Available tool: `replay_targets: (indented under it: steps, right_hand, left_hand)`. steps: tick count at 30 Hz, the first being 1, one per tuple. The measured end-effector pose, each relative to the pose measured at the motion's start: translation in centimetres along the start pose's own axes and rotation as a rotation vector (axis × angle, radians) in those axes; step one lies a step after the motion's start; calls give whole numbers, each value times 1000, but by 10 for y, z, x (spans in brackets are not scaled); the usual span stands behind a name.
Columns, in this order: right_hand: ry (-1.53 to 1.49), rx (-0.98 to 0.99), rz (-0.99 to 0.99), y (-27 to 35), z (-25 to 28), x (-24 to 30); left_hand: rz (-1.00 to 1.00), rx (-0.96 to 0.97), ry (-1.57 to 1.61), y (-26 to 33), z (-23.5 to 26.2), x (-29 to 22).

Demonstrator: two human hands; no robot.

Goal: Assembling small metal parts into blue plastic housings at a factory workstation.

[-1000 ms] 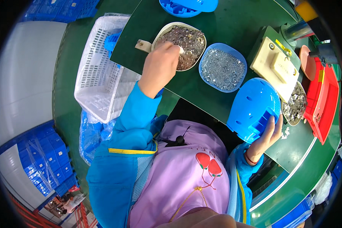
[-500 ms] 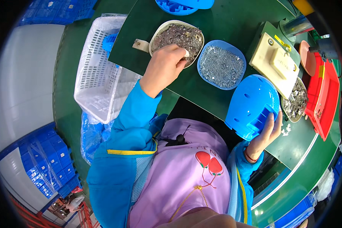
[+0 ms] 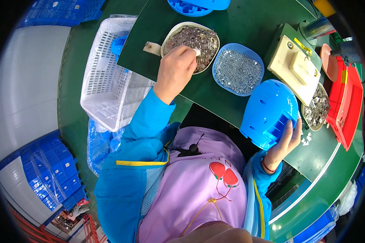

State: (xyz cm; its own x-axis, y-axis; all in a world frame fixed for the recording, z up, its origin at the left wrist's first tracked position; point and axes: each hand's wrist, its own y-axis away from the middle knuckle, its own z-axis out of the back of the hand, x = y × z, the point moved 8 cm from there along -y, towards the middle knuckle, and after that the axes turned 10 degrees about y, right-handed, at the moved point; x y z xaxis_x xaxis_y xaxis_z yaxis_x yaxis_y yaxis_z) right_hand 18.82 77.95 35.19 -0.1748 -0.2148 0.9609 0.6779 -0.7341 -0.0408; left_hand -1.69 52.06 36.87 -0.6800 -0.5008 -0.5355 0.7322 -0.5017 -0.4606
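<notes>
Blue shell [image 3: 268, 112] rests at the table [image 3: 247, 16] edge, cradled from below by the right hand [image 3: 283, 142] with fingers curled onto it, while the left hand [image 3: 175, 72] pinches a small white piece over the oval dish [image 3: 209, 38] of metal parts, beside 1 blue bowl [image 3: 238, 72] of screws.

Our left hand [image 3: 175, 72] reaches forward, fingers pinched; our right hand [image 3: 285, 139] curls upward in a cupped grip.
</notes>
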Motion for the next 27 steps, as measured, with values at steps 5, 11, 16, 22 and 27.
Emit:
replay_targets:
  steps: [5, 11, 16, 22, 27]
  right_hand:
    - [7, -21, 16, -1, 1, -1]
    - [-22, -13, 9, -3, -2, -2]
    - [19, -23, 1, -1, 1, -7]
    - [30, -13, 17, 1, 0, -3]
    - [24, 10, 0, -2, 3, -8]
  left_hand:
    - [-6, 14, 23, 1, 0, 1]
    - [332, -25, 451, 6, -6, 30]
    - [582, -19, 831, 14, -23, 47]
    - [267, 6, 392, 7, -15, 38]
    - [351, -35, 379, -4, -3, 20]
